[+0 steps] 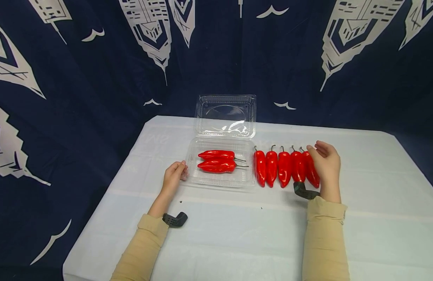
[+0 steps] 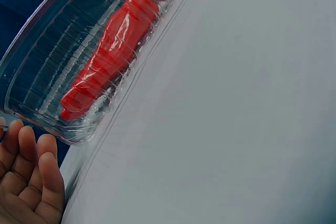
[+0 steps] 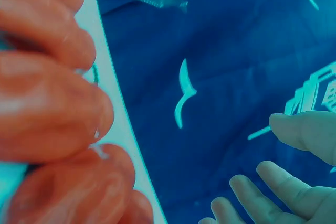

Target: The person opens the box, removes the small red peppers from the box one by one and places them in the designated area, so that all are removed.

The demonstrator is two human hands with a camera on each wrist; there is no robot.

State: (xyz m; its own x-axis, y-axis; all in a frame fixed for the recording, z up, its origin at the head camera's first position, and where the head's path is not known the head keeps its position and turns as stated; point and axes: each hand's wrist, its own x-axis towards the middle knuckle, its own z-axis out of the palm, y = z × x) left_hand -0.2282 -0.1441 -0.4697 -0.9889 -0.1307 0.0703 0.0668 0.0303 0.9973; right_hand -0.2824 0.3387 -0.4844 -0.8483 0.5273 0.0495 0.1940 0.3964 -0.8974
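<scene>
A clear plastic clamshell container (image 1: 220,180) lies with its lid (image 1: 225,115) raised at the back. Inside, two red peppers (image 1: 216,166) rest side by side, stems to the right. At the container's left edge, my left hand (image 1: 173,175) pinches the rim with curled fingers; the thumb is mostly hidden in the left wrist view. Right of the container, several red peppers (image 1: 271,168) form a row, stems away from me. My right hand (image 1: 327,162) hovers over the rightmost pepper (image 1: 312,171), thumb and fingers apart and holding nothing in the right wrist view.
A white cloth (image 1: 237,238) covers the table. Small dark specks (image 1: 180,201) lie on it in front of the container. Behind the table hangs a dark blue curtain (image 1: 290,70) with white prints.
</scene>
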